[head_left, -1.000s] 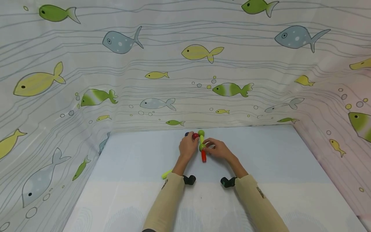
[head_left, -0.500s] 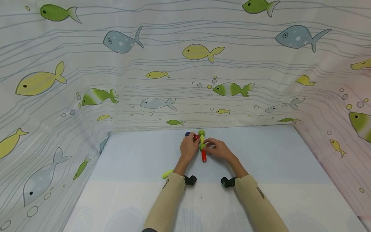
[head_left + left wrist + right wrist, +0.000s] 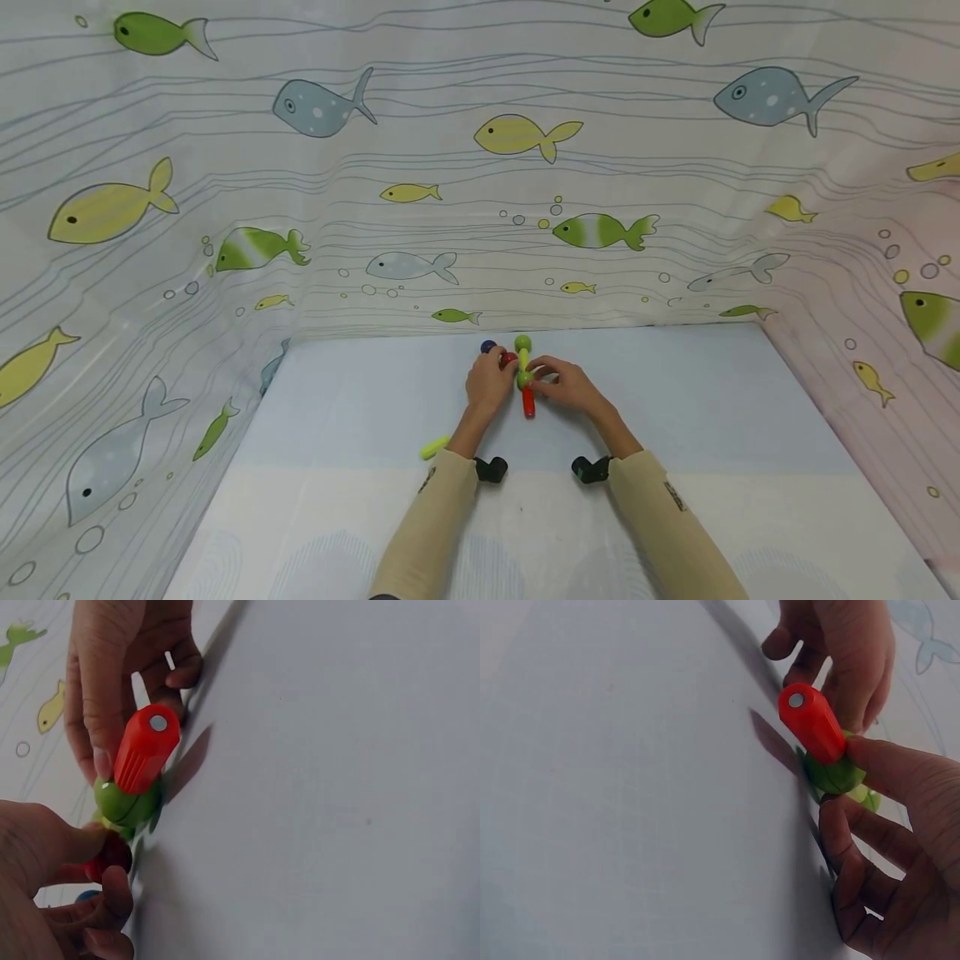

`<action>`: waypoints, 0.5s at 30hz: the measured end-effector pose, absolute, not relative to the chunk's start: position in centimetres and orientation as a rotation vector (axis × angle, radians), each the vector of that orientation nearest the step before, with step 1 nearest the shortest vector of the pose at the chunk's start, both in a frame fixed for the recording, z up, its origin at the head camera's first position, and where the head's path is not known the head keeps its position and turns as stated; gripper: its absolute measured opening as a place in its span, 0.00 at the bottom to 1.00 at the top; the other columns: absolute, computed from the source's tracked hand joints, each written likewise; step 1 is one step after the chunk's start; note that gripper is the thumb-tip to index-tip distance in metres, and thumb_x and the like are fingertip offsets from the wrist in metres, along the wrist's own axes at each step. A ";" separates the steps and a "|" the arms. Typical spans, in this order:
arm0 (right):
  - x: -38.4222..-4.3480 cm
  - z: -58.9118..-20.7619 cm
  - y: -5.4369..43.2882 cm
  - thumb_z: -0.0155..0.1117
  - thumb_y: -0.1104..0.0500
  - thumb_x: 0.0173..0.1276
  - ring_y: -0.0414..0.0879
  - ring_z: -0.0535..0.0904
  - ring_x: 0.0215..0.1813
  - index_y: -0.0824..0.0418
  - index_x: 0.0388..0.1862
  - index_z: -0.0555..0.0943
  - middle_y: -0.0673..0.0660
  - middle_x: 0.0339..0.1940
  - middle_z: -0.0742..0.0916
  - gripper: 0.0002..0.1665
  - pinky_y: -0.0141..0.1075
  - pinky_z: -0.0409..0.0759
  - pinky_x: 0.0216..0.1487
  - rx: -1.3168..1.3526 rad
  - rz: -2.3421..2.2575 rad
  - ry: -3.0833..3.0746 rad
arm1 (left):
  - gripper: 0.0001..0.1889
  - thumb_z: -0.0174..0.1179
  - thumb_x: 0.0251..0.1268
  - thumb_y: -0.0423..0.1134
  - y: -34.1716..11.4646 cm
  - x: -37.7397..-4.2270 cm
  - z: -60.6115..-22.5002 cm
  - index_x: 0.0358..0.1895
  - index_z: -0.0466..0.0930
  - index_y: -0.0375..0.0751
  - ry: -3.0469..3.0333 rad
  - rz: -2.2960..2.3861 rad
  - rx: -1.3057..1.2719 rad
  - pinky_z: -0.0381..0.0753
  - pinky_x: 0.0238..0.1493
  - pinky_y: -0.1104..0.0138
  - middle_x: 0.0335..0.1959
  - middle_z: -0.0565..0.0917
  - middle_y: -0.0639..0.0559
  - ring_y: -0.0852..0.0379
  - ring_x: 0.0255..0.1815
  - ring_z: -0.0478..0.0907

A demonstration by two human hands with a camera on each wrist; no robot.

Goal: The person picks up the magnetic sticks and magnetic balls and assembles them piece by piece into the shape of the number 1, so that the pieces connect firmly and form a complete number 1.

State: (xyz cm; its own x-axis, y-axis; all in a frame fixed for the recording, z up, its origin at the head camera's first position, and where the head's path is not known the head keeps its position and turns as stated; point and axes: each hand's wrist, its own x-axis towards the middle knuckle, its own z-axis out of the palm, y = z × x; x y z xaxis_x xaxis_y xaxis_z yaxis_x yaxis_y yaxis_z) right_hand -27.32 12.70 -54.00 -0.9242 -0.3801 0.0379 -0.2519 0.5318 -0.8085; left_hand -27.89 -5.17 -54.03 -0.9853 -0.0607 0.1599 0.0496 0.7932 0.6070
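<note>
Green ball [image 3: 525, 380], a red rod [image 3: 528, 403] against it, lies toward the far edge of the pale bench [image 3: 690, 400], pinched by the right hand [image 3: 567, 386]; the left hand [image 3: 491, 383] pinches a red ball [image 3: 509, 358] close by. Fish-patterned sheeting [image 3: 517, 179] lines back and sides.

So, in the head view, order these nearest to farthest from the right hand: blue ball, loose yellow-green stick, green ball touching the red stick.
1. Green ball: pinched by the right hand.
2. Blue ball: to its left, just past the left hand.
3. Loose yellow-green stick: farthest left, beside the left forearm.
</note>
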 end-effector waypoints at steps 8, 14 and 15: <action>-27.5 -54.3 12.7 0.68 0.55 0.68 0.48 0.81 0.47 0.53 0.54 0.81 0.54 0.46 0.86 0.16 0.43 0.80 0.47 -0.531 -1.341 2.626 | 0.17 0.64 0.67 0.45 -5.5 -27.5 -53.9 0.53 0.81 0.40 -2.804 -0.983 -0.033 0.79 0.35 0.60 0.38 0.83 0.45 0.51 0.35 0.78; -27.5 -54.3 12.7 0.68 0.55 0.68 0.48 0.82 0.45 0.53 0.54 0.80 0.55 0.46 0.86 0.16 0.42 0.80 0.45 -0.531 -1.344 2.620 | 0.18 0.64 0.68 0.46 -5.8 -26.9 -53.6 0.55 0.81 0.40 -2.807 -1.004 -0.069 0.80 0.39 0.59 0.41 0.84 0.45 0.51 0.39 0.80; -27.6 -54.3 12.7 0.68 0.55 0.68 0.48 0.82 0.46 0.53 0.54 0.80 0.55 0.46 0.86 0.16 0.42 0.80 0.45 -0.536 -1.344 2.622 | 0.18 0.63 0.68 0.45 -5.9 -26.8 -53.4 0.55 0.81 0.40 -2.812 -1.013 -0.069 0.80 0.40 0.59 0.42 0.84 0.45 0.50 0.40 0.80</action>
